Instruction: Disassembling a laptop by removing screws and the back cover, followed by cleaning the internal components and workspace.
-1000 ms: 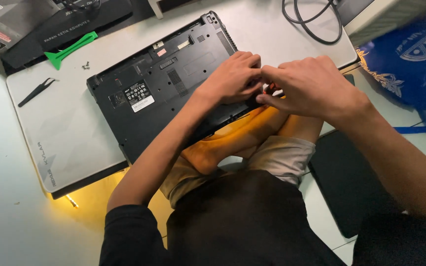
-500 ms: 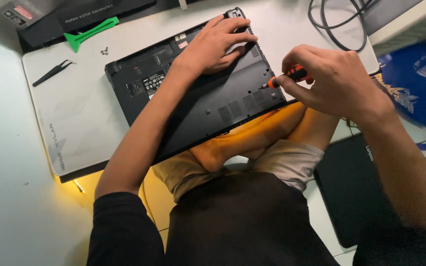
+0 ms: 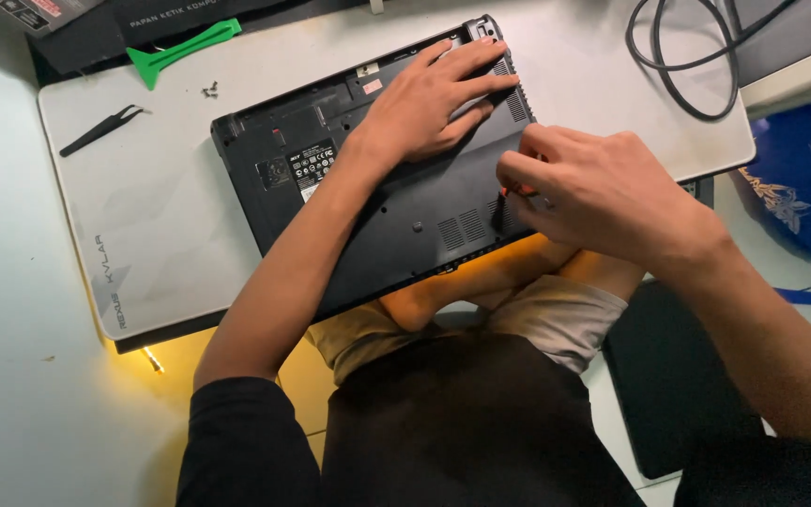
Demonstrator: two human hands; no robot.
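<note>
Two hands on an upturned black laptop [image 3: 396,202], which lies on a pale work mat [image 3: 143,244] on the desk.

The left hand [image 3: 429,103] presses flat, fingers spread wide, on the laptop's base. The right hand [image 3: 603,192] pinches a red-handled screwdriver [image 3: 518,191] at its right edge. Tweezers [image 3: 100,130], loose screws [image 3: 209,90] and a green pry tool [image 3: 180,52] lie beyond.

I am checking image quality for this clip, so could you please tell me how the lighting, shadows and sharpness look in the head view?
Head view: even, soft overhead light on the white mat; a warm yellow glow beneath the mat's near edge; the dark laptop base keeps its detail; the left hand is sharp, the right hand slightly soft; the lower foreground lies in shadow; no strong glare.
</note>
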